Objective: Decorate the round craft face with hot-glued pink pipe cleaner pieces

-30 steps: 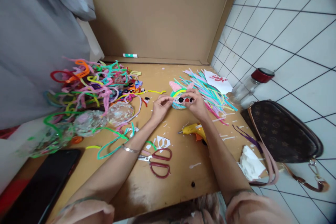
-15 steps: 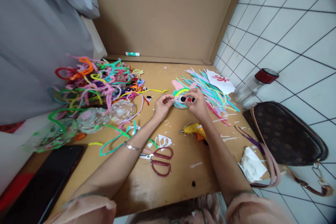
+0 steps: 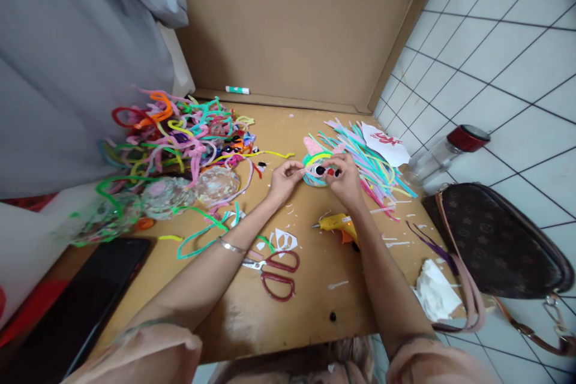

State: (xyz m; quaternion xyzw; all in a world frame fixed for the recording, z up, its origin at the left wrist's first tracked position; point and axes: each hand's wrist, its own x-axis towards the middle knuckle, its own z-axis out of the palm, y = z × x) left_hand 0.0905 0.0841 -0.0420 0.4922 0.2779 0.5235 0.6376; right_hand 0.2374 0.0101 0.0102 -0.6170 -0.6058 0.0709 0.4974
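Right now both hands meet over a small round pipe-cleaner face (image 3: 317, 169) lying on the wooden table (image 3: 297, 312), a little past its middle toward twelve o'clock. The face is a coil of turquoise and yellow chenille with two pink ears at its top edge, two black eyes and a red dot. The left hand (image 3: 282, 180) sits at the nine o'clock side of the face, its fingers curled and its fingertips (image 3: 297, 166) pinched together against the coil's rim. The right hand (image 3: 347, 179) covers the three o'clock side, with its fingertips (image 3: 332, 163) bent down and pressed together on the front of the face, just beside the eyes and the red dot; so the face lies between the two sets of fingers, touched from both sides and partly hidden by the right one. A yellow glue gun (image 3: 335, 224) lies at about five o'clock from the face, near the right wrist. Red-handled scissors (image 3: 275, 271) lie at six o'clock, beside white paper scraps (image 3: 281, 240). Straight cut pipe cleaners (image 3: 373, 162) fan out at two o'clock, next to a white paper with red print (image 3: 389, 147). A tangled heap of coloured pipe cleaners (image 3: 180, 132) fills the ten o'clock side. A brown handbag (image 3: 495, 240) and a red-capped jar (image 3: 443, 153) rest on the tiled floor at three o'clock.
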